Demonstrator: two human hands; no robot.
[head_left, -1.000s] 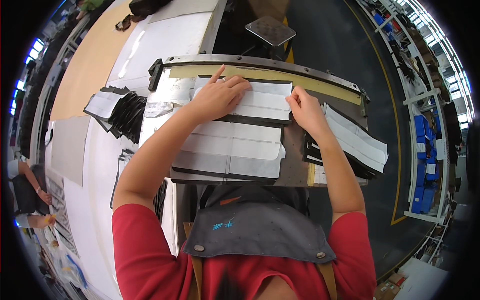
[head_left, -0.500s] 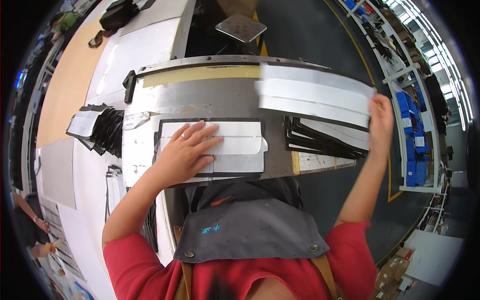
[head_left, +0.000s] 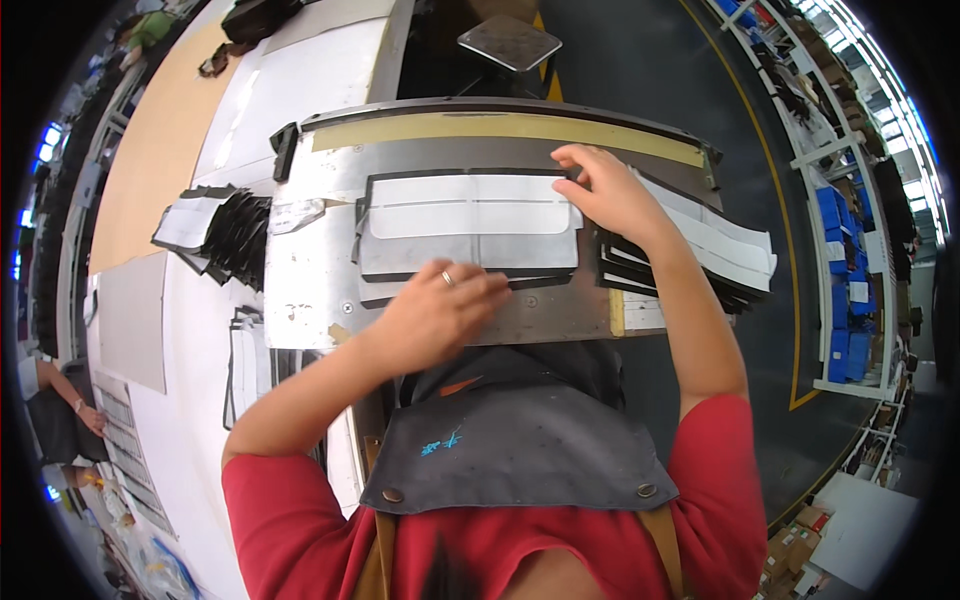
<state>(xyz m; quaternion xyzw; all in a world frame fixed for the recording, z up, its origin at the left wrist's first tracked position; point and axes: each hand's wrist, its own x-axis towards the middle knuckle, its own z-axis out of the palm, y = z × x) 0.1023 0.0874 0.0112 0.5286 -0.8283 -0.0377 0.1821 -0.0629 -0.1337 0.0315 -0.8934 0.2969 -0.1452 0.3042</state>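
While the right hand (head_left: 616,196) holds thumb and forefinger apart, black-edged white panels (head_left: 475,217) lie just left of it.
They lie just beyond the left hand (head_left: 432,312), whose blurred grip cannot be told.

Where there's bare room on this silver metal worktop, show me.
Bare: the left side of the silver metal worktop, between the translucent tape and near edge; and the near strip below the rectangular black-edged white panels, right of the left hand. Crowded: the middle, under those panels, and the right end, with the fanned black-and-white stack and right hand.
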